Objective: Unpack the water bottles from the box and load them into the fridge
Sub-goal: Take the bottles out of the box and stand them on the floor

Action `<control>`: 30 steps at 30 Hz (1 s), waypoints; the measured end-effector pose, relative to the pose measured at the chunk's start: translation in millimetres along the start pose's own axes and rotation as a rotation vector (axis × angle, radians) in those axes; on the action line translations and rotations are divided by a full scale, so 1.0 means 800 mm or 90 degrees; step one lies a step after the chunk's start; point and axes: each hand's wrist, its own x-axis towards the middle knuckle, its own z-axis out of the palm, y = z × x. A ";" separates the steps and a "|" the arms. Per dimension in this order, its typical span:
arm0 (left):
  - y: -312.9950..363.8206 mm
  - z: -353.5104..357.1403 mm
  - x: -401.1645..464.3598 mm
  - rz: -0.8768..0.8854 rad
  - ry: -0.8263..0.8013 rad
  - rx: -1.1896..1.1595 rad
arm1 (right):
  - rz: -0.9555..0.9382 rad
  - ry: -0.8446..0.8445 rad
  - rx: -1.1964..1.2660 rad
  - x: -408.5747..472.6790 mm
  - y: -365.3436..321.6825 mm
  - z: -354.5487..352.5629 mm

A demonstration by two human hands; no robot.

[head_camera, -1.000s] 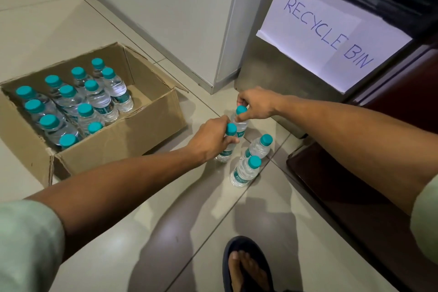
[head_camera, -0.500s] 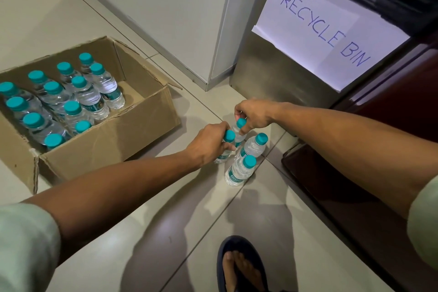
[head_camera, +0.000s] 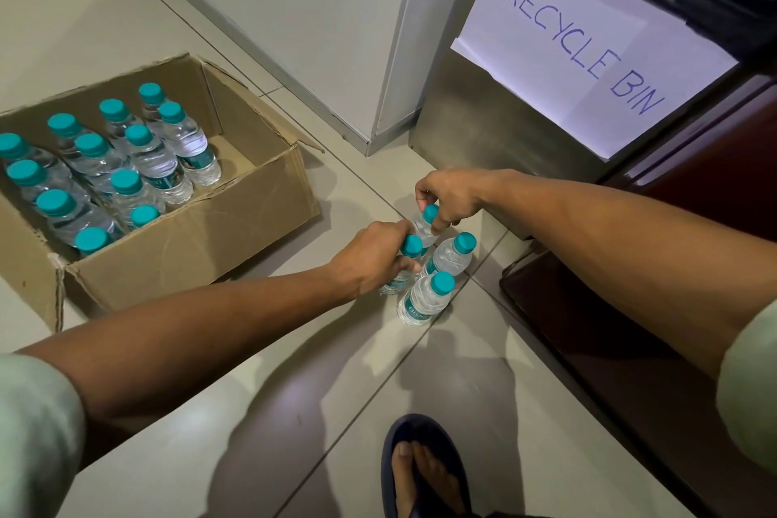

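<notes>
While both arms are reaching toward the middle of the frame, four water bottles are standing on the tiled floor [head_camera: 126, 25] in a tight cluster. The left hand [head_camera: 372, 254] is closing its grip around the neck of one bottle [head_camera: 401, 265], and the right hand [head_camera: 447, 196] is pinching the teal cap of the bottle behind it [head_camera: 424, 225]. Two more – the right bottle [head_camera: 452, 254] and the near bottle [head_camera: 424, 299] – are standing just beside them, untouched. At centre left the open cardboard box [head_camera: 202, 244] is holding a dozen or so boxed bottles [head_camera: 147, 156], upright and packed close. Crowding the cluster from the upper right are a metal bin [head_camera: 475, 130] bearing a paper sign [head_camera: 588, 42] reading RECYCLE BIN and a dark wooden cabinet [head_camera: 609, 328] – both near the bottles. A sandalled foot [head_camera: 424, 475] is showing at the bottom edge.
</notes>
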 end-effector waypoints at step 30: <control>-0.009 0.003 0.011 0.006 -0.038 0.003 | -0.008 -0.121 0.002 -0.001 -0.009 -0.012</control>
